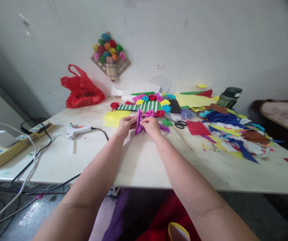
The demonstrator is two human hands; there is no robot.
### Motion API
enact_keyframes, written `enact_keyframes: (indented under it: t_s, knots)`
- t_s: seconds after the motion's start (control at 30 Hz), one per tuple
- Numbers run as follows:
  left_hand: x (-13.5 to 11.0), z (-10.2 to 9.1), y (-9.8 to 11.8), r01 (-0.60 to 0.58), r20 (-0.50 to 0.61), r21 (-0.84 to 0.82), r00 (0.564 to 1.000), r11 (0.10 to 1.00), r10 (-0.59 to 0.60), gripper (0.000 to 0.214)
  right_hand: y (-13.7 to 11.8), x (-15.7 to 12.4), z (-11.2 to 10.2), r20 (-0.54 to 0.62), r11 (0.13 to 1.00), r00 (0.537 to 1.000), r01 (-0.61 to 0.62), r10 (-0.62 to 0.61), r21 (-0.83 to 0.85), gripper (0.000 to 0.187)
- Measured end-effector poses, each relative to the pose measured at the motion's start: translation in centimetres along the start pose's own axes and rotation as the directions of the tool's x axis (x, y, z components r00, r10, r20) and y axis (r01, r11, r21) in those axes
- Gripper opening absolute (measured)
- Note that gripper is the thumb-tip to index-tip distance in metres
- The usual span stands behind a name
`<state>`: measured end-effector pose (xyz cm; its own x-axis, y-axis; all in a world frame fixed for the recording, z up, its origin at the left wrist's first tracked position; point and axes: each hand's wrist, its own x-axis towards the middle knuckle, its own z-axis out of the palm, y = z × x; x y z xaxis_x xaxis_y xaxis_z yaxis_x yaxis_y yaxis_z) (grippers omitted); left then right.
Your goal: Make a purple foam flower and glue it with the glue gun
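Observation:
Both hands meet over the middle of the table around a folded strip of purple crepe paper (139,122). My left hand (127,124) pinches it from the left, and my right hand (150,126) grips its right side with bent fingers. Just behind them lies a green and white striped craft piece (151,106) with colourful paper flowers around its edge. A yellow paper sheet (113,118) is beside my left hand. To the right of my right hand are black-handled scissors (180,124), a thin wooden stick (184,138) and a red paper square (198,128).
A white glue gun (78,131) with a black cord lies at left, near a yellow power strip (15,147). A red plastic bag (83,90) stands at the back left. Heaped paper scraps (224,117) and a dark green bottle (229,97) occupy the right.

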<state>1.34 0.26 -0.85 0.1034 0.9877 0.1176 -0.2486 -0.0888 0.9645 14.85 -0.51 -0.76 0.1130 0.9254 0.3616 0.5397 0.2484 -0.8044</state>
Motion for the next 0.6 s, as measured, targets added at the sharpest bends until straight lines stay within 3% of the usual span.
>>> enact_keyframes:
  t_s: [0.27,0.6]
  knots:
    - [0.2,-0.2,-0.4,0.02,0.067,0.004,0.998,1.0,-0.02,0.038,1.3,0.6,1.1,0.02,0.985,0.998,0.053,-0.057,0.162,0.013]
    - [0.3,-0.4,-0.5,0.026,0.016,0.052,1.0,0.998,-0.026,0.04,0.7,0.2,0.9,0.041,0.988,0.995,0.089,-0.094,0.124,0.017]
